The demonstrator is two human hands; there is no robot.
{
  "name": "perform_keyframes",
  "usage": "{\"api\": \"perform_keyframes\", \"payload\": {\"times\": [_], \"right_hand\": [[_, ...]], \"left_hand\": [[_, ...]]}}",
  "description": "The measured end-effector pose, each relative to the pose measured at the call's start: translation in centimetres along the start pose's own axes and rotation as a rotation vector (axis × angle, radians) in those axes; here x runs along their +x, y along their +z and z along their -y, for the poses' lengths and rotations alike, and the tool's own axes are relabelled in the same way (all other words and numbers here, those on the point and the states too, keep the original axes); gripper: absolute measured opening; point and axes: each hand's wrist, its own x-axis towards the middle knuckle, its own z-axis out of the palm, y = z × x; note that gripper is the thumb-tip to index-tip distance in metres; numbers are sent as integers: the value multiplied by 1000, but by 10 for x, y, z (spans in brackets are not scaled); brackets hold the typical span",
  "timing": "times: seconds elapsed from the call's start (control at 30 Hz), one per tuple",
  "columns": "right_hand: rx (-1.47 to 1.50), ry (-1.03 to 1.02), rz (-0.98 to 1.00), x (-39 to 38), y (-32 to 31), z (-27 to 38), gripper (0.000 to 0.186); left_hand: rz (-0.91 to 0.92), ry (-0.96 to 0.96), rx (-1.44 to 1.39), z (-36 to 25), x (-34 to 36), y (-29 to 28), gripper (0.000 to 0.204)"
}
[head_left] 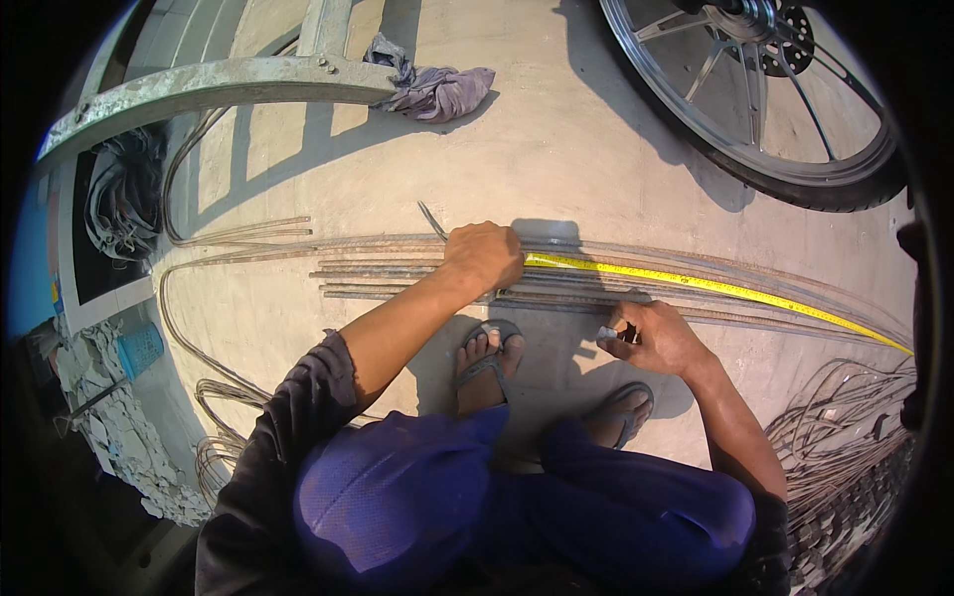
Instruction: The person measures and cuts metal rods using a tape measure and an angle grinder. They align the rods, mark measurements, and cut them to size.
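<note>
Several long steel rods [397,266] lie side by side on the concrete floor, crossing in front of my feet. My left hand [484,260] is closed over the rods, gripping one end of a yellow tape measure [686,279]. From there its blade runs along the rods to the right edge of the view. Whether a tape case is inside that hand cannot be seen. A short dark rod end [431,221] sticks out just beyond my left hand. My right hand [656,340], on the near side of the rods, pinches a small whitish piece of chalk [606,335].
A motorcycle wheel [708,149] stands at the far right. A metal frame [224,87] with a rag [447,91] at its foot is at the far left. Bent rods [189,338] curve at left; a wire bundle [835,417] lies at right. Rubble [129,447] and a blue container [140,350] sit at left.
</note>
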Motion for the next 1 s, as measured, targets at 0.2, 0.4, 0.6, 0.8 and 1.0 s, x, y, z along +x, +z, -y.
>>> {"api": "perform_keyframes", "payload": {"times": [0.2,0.4,0.6,0.8,1.0], "right_hand": [[-228,84,285,-14,73,-14,41],[-143,81,214,-25,80,-38,46],[797,422,-331,-37,62,-73,49],[1817,358,-890,-77,39,-120,48],[1872,502,-1469,-105,14,-163,31]], "left_hand": [[19,8,70,-5,4,-2,38],[45,-7,100,-3,8,-1,39],[331,145,-72,16,5,-15,37],[646,200,-380,31,-3,-28,30],[981,59,-517,36,5,-7,32]]}}
